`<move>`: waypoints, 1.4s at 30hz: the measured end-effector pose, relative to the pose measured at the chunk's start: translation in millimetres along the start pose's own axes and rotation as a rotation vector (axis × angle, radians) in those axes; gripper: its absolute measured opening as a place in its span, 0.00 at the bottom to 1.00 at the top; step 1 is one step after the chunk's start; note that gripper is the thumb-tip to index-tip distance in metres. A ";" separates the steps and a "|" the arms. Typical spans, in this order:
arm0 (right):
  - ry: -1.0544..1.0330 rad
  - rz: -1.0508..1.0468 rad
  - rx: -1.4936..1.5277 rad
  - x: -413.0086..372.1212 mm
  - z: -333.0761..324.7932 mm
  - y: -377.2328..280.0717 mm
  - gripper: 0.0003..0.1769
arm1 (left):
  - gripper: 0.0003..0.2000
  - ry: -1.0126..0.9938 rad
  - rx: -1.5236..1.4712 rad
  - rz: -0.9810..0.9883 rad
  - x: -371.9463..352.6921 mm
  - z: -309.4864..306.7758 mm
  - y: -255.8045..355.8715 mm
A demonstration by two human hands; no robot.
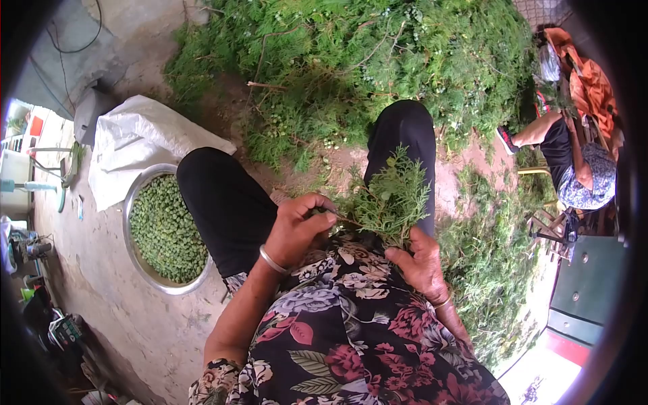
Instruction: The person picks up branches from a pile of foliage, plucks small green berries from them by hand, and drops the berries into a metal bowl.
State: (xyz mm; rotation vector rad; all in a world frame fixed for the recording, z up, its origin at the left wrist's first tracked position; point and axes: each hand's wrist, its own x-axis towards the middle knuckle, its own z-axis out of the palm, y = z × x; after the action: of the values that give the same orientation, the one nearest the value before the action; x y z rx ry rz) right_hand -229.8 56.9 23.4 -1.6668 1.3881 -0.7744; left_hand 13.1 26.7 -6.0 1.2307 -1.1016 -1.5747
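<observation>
A leafy green sprig (391,199) is held over my lap, between my knees. My right hand (417,262) pinches its lower edge between thumb and fingers. On the other side, my left hand (297,226), with a bangle at the wrist, has its fingers curled together near the sprig's thin stem; what lies inside them is too small to make out. Beside my left knee stands a wide metal basin (129,233) filled with small green cones (165,226).
Cut green branches (445,61) are heaped in front of me and continue down the right side. A white sack (128,138) lies behind the basin. Another person (586,177) sits at the far right, near orange cloth (592,91). Tools and clutter line the left edge.
</observation>
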 end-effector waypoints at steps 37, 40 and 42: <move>0.068 -0.147 -0.222 -4.5 5.5 7.8 0.16 | 0.18 0.019 -0.570 -0.370 -12.9 14.1 19.8; 0.071 -0.152 -0.245 -4.5 4.7 6.1 0.15 | 0.14 0.039 -0.442 -0.435 -7.0 15.1 13.9; 0.085 -0.127 -0.243 -2.8 2.7 2.4 0.15 | 0.08 -0.003 -0.473 -0.442 -6.2 12.2 17.4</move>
State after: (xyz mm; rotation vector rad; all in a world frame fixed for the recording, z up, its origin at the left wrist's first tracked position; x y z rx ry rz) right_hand -229.2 60.0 20.2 -1.9444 1.4947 -0.7799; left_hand 3.9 29.7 13.9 1.1853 -0.4214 -2.0198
